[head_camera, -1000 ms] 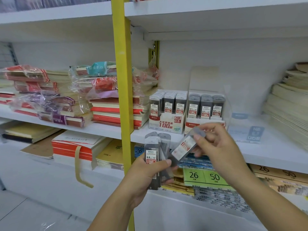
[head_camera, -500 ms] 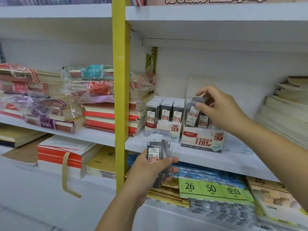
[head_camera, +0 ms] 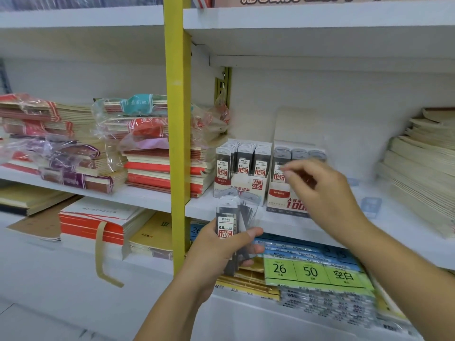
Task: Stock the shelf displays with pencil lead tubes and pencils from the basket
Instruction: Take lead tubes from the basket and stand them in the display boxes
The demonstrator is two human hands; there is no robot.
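On the white shelf [head_camera: 398, 225], stocking the 0.7 display box [head_camera: 283, 200] beside the 0.5 display box [head_camera: 246, 188]. Hovering at it with the right hand [head_camera: 327, 193], blurred fingers [head_camera: 295, 168] curled, cannot tell round what. Gripping upright pencil lead tubes [head_camera: 225, 222] in the left hand [head_camera: 219, 254], fingers wrapped round lower halves. Likely light, stiff, slick: pinching flat sides near caps.

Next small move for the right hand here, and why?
Probably move the right hand down to the lead tubes in the left hand and pinch one: though blurred, it seems to hold nothing by the 0.7 display box, while the left hand grips several.
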